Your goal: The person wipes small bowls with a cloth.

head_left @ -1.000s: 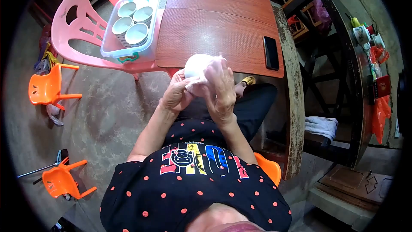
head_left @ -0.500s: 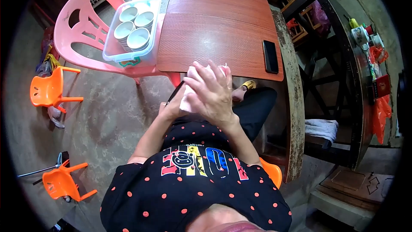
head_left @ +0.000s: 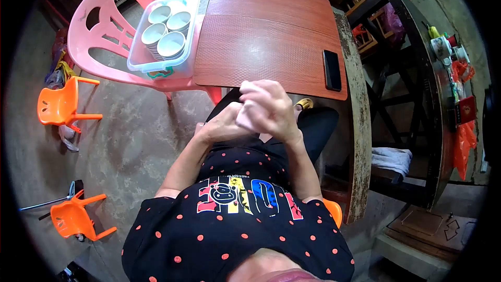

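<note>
A crumpled pale pink-white cloth or tissue (head_left: 249,117) sits between my two hands, in front of my belly and just short of the table's near edge. My right hand (head_left: 272,108) curls its fingers around it, slightly smeared by motion. Pressed against the cloth from the left is my left hand (head_left: 225,125); its fingers are mostly hidden behind the cloth and the right hand.
A red-brown table (head_left: 261,36) bears a black phone (head_left: 332,70) near its right edge. On a pink chair (head_left: 99,31) rests a clear plastic box (head_left: 136,63) with stacked cups (head_left: 171,45). Small orange chairs (head_left: 58,105) stand at left; a wooden bench (head_left: 357,125) runs along the right.
My right hand has gone from lying spread over the cloth to curling around it. Both hands have shifted slightly right, and the cloth is more bunched.
</note>
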`<state>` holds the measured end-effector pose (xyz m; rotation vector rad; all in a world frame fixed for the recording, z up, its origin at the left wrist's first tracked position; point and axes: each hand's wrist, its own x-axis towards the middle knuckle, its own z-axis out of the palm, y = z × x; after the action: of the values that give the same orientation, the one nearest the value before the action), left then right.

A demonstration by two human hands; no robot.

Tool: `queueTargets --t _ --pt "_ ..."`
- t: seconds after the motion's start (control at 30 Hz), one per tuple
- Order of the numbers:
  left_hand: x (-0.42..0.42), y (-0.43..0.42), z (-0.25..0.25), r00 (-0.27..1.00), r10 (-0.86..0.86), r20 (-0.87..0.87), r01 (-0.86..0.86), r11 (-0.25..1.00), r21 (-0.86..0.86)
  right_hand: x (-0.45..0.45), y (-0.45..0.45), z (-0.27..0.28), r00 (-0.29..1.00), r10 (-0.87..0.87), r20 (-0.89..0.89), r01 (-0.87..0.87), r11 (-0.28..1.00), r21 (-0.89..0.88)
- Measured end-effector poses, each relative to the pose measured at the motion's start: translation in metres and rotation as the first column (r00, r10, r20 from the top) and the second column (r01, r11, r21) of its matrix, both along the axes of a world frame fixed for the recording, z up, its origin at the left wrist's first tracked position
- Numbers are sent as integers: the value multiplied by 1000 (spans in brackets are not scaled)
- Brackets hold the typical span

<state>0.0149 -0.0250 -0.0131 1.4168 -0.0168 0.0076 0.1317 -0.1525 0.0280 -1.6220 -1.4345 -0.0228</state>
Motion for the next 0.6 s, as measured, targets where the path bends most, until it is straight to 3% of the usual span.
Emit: queueTargets --t 0.03,0.07,0.1,0.13,0.2,0.23,0.3,0.33,0.37,0.4,0.43,0.47,0.5,0.57,0.6 --pt "0 1 3 993 -84 -80 80 995 -58 5 -2 -9 979 -4 -206 9 1000 27" --pt "1 -4 9 994 -80 -74 69 988 -139 11 -6 -29 762 20 -647 19 998 52" --pt "1 -5 9 996 -83 -43 78 991 -112 11 -5 -47 402 214 -890 41 967 251" --pt "2 -9 10 999 -50 11 51 995 -85 2 -2 -65 152 346 -926 187 910 370" --pt "6 -16 7 999 -8 42 7 1000 25 -9 1 -75 59 305 -951 303 902 308" --pt "5 -17 6 1000 4 16 -4 1000 -25 -14 3 -79 12 289 -957 359 892 274" --pt "4 -19 21 999 18 -36 -23 992 -124 -7 0 -33 -224 285 -932 343 918 198" --pt "2 -13 31 992 -17 -126 -4 987 -163 0 -10 -24 84 202 -976 85 974 209" --pt "1 -3 21 977 -75 -198 43 986 -160 3 -12 -12 332 65 -941 -12 998 65" --pt "2 -6 20 987 -64 -148 9 939 -343 7 -11 2 746 83 -661 -123 992 -13" --pt "1 -9 19 994 -41 -104 -18 857 -515 9 -10 11 964 150 -220 -183 973 -138" --pt "3 -11 13 995 29 -91 -66 894 -444 7 -7 17 977 145 -156 -174 965 -195" --pt "3 -9 8 997 26 -79 -64 845 -531 4 -5 13 911 100 -401 -141 987 -74" --pt "0 -4 1 998 29 -53 -58 723 -689 -2 -2 -6 597 95 -797 11 992 127" --pt "2 -5 5 995 89 -37 -89 688 -720 -11 0 -21 512 125 -850 168 956 241"
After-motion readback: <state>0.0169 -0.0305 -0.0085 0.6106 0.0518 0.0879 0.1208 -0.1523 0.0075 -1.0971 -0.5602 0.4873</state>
